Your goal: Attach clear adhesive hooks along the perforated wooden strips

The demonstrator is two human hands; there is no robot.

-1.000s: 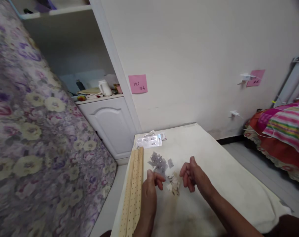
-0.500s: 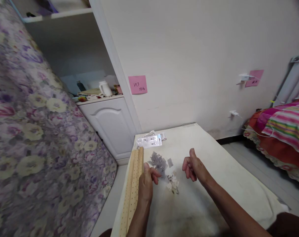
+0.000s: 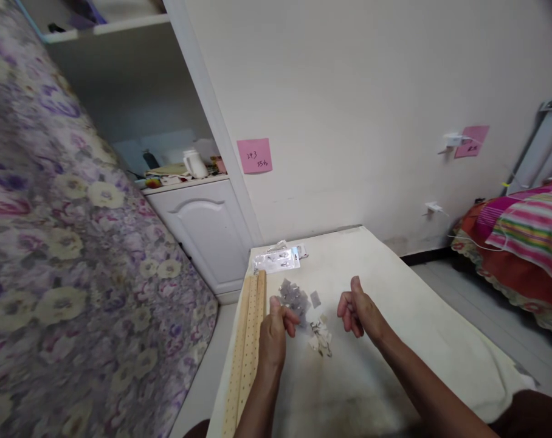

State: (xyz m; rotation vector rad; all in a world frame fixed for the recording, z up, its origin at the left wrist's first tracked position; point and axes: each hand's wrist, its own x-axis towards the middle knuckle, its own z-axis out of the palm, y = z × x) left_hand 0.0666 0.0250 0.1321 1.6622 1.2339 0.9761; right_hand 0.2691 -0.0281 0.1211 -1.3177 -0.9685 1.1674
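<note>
My left hand (image 3: 275, 333) is held over the white table (image 3: 394, 340), thumb raised and apart from loosely bent fingers, with nothing visible in it. Close by its right side lies a pile of small clear plastic bags (image 3: 293, 297) with tiny metallic-looking bits. My right hand (image 3: 358, 309) hovers farther right, likewise open, its thumb up and fingers half curled, holding nothing I can see. Between the hands, a single small clear bag (image 3: 315, 298) lies flat, and nearer to me is a little heap of white tags or scraps (image 3: 320, 338).
Perforated wooden boards (image 3: 246, 340) run along the table's left edge. A clear plastic blister pack (image 3: 276, 260) lies at the back. A floral curtain (image 3: 75, 243) hangs left, beside a white cabinet (image 3: 203, 234). To the right stands a bed with a striped cover (image 3: 535, 228).
My left hand has shifted very slightly to the right. The right hand and the items on the table look the same; the view has tilted a little.
</note>
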